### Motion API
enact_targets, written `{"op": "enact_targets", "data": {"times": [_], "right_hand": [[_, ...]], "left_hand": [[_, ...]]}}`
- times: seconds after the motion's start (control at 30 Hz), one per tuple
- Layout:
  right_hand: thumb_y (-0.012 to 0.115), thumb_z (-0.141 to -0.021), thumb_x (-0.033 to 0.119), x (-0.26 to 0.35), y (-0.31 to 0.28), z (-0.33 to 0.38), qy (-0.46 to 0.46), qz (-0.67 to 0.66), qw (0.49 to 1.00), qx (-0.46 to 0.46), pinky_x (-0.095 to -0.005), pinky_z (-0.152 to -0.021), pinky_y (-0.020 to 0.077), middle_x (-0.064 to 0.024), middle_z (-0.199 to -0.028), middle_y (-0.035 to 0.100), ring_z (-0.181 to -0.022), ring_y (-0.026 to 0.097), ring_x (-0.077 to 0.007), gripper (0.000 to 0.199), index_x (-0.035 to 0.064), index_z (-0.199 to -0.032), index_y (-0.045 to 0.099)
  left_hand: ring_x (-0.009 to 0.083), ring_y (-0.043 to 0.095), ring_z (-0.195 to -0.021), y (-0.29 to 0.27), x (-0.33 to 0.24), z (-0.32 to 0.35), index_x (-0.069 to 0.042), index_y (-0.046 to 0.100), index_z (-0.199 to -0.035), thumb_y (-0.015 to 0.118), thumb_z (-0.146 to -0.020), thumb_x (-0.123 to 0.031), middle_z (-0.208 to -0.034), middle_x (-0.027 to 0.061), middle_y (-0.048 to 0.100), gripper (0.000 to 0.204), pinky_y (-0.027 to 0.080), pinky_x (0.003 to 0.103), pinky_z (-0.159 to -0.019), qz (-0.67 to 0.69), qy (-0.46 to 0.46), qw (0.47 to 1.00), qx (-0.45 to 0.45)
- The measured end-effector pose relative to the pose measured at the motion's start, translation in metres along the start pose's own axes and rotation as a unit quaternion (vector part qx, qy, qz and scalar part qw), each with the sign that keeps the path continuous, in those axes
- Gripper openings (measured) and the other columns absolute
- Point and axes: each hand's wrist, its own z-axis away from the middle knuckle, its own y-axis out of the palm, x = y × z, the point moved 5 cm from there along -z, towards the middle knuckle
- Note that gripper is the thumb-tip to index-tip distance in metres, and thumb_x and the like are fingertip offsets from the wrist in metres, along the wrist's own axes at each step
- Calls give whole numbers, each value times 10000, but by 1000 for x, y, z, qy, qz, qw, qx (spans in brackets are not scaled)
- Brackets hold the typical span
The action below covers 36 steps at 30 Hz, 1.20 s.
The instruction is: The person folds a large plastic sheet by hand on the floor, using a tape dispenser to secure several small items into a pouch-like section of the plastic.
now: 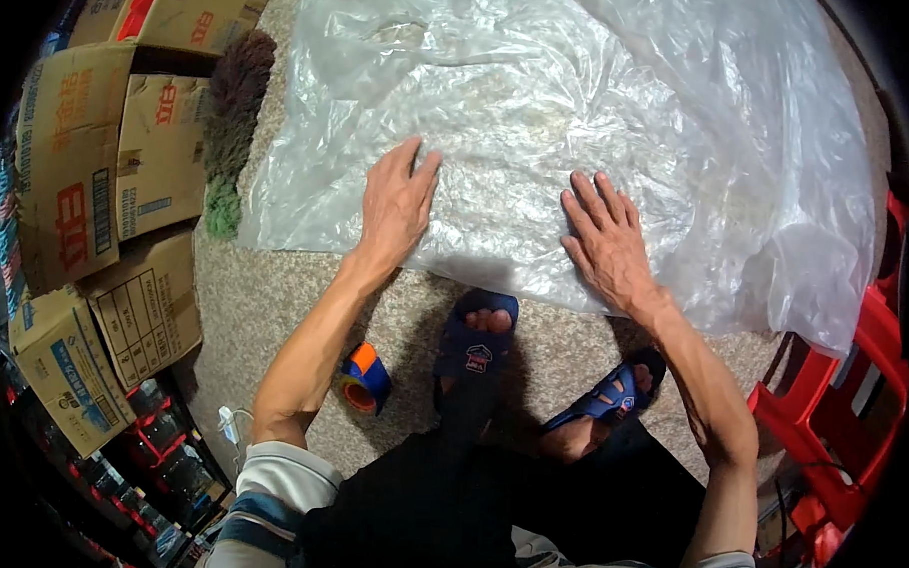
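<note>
A large sheet of clear plastic (541, 107) lies spread over the speckled floor in front of me. My left hand (397, 204) rests flat on its near edge, fingers apart, palm down. My right hand (606, 239) presses flat on the same sheet a little to the right, fingers spread. Neither hand grips anything. My feet in blue sandals (476, 335) stand just behind the sheet's near edge.
A roll of tape in an orange and blue dispenser (364, 378) lies on the floor by my left forearm. Cardboard boxes (98, 161) are stacked at the left, with a dark fuzzy mat (232, 116) beside them. Red plastic stools (851, 388) stand at the right.
</note>
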Motion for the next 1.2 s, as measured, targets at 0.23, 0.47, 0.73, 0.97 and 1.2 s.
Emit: {"op": "enact_targets", "data": {"times": [0.23,0.47,0.73,0.97,1.2], "right_hand": [[565,-1072,320,-2,1,1,-10,2,1000,-14,-536,-1297,202,-95,-1726,281,-1601,202,-357,567,139,-1596,443],[591,-1059,316,-3,-1,5,-8,-6,1000,-21,-542,-1287,218,-91,-1721,295,-1595,221,-359,573,137,-1587,458],[623,-1037,311,2,-2,8,-3,1,999,-32,-561,-1278,228,-92,-1708,324,-1583,250,-374,565,207,-1576,488],[622,-1030,275,5,-7,7,-17,10,998,-56,-556,-1264,248,-133,-1669,375,-1552,300,-386,534,129,-1533,519],[615,-1029,242,15,-3,2,-21,-16,997,-79,-547,-1237,286,-171,-1600,448,-1500,375,-378,480,56,-1468,558]], "left_hand": [[401,555,-1262,9,-41,-28,-99,671,-1373,659,-986,-114,-1437,229,568,388,427,492,-1068,10,76,997,18],[418,529,-1320,16,-34,-23,-63,607,-1430,648,-998,-124,-1487,256,516,438,417,518,-1083,19,34,999,19],[391,256,-1584,36,-52,1,-140,389,-1629,645,-1021,-433,-1731,184,236,722,277,568,-1248,-63,82,988,113],[389,272,-1577,13,-51,5,-76,377,-1626,625,-1032,-437,-1719,199,268,738,267,539,-1258,-41,61,991,115],[429,526,-1346,-89,-63,105,65,609,-1384,635,-1038,-143,-1499,249,540,403,389,502,-1171,152,-125,975,101]]}}
